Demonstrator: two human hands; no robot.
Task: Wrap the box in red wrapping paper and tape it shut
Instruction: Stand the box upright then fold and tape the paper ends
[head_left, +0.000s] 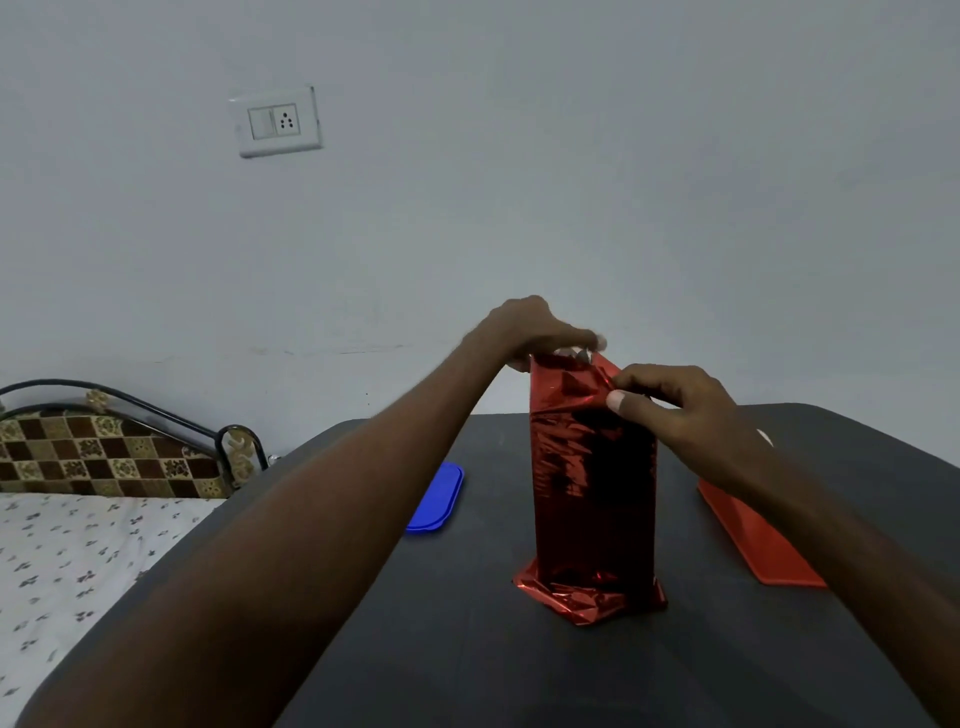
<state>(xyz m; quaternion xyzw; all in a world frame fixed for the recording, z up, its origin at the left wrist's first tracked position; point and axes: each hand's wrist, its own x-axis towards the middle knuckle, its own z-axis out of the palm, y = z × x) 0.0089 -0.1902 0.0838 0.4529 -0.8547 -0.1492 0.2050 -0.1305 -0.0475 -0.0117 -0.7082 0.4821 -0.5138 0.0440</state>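
On my far left is a bed (78, 551) with a white sheet with tiny flowers, and a checked cushion (104, 457) in brown and cream squares leans at its end. A white switch plate (278, 122) sits on the smooth grey wall. The table (467, 665) is dark and flat, with no shine. A blue lid (436, 499) lies on it, smooth plastic with round corners. My left hand (535, 332) is up at the far top edge of the box (595, 493), fingers bent down onto the paper there. It is a bit blurry, so I cannot tell if I am pinching the paper or just pressing it. The box stands tall in the middle of the table, covered in red wrapping paper (587, 597) that is shiny like foil and crinkles a lot. The bottom end is scrunched flat under it. I think I am folding the top end shut now. To do it well, I should push the sides in flat, make sharp folds, and hold them down tight, because foil paper likes to spring back. My right hand (675, 405) pinches the near top flap between thumb and fingers. Just past it lies a flat red lid (753, 535), smooth and plain. I cannot see any tape.
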